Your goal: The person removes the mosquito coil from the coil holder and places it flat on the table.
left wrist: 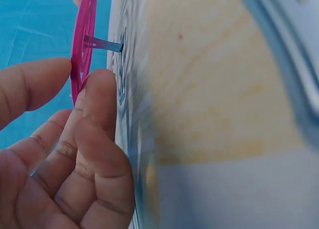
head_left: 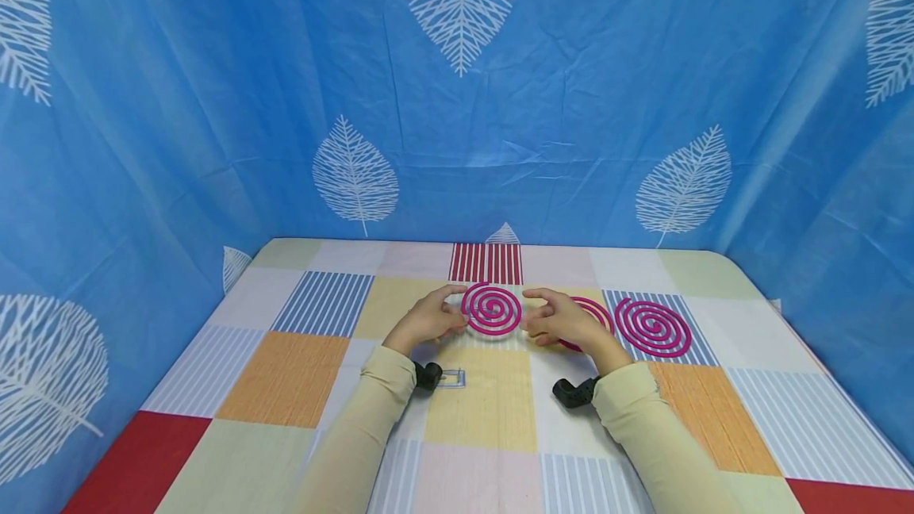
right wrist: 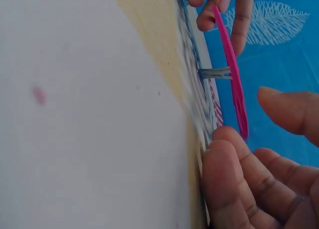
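A magenta mosquito coil (head_left: 492,308) sits level, raised above the table on the upright tab of a small metal stand (left wrist: 105,43). My left hand (head_left: 428,319) pinches the coil's left edge, its thumb and a fingertip on opposite faces in the left wrist view. At the opposite edge is my right hand (head_left: 567,320), fingers loosely bent. In the right wrist view its thumb stands apart from the coil, while a fingertip is close to the lower edge; contact there is unclear. Under the right hand lies a second coil (head_left: 608,316), partly hidden.
A third mosquito coil (head_left: 653,326) lies flat on the right. Another metal stand (head_left: 460,378) rests near the left wrist, partly covered by a black wrist device (head_left: 428,375). The patchwork cloth (head_left: 485,419) covers the table; blue leaf-print curtains (head_left: 571,101) enclose the back and sides.
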`<state>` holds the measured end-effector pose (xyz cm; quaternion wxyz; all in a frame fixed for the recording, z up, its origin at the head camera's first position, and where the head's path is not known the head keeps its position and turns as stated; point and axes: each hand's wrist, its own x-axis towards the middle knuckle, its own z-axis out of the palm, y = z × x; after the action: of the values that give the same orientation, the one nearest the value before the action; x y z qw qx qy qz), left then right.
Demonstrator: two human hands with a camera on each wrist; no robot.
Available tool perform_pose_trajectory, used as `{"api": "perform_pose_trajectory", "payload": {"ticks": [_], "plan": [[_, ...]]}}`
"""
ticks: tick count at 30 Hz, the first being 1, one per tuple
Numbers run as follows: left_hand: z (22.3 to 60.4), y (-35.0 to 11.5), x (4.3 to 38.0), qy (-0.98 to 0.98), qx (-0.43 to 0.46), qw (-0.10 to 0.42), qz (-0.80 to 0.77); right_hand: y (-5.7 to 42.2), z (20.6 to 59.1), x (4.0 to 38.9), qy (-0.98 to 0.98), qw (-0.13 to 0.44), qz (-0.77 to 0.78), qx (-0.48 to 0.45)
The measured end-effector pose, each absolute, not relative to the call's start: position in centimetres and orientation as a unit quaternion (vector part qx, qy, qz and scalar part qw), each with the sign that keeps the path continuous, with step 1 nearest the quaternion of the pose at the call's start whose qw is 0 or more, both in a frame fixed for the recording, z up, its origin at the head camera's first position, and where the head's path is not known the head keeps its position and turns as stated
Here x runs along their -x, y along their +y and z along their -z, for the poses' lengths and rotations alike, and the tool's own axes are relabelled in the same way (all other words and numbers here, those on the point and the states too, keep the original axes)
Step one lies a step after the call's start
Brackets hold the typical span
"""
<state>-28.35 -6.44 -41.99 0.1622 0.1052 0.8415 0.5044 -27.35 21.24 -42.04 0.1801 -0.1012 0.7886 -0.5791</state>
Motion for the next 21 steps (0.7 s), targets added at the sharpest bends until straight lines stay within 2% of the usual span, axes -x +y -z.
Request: {"api": "perform_pose_trajectory", "payload": {"ticks": [9, 21], "plan": [[41.88, -6.35, 28.2, 0.838, -0.107, 0.157, -0.511, 20.34, 42.18, 27.57, 0.787, 0.177, 0.587, 0.069], [41.73, -6.4, 28.32, 0.83, -0.11, 0.149, -0.526, 20.29, 42.27, 27.89, 0.787, 0.154, 0.591, 0.09]]}}
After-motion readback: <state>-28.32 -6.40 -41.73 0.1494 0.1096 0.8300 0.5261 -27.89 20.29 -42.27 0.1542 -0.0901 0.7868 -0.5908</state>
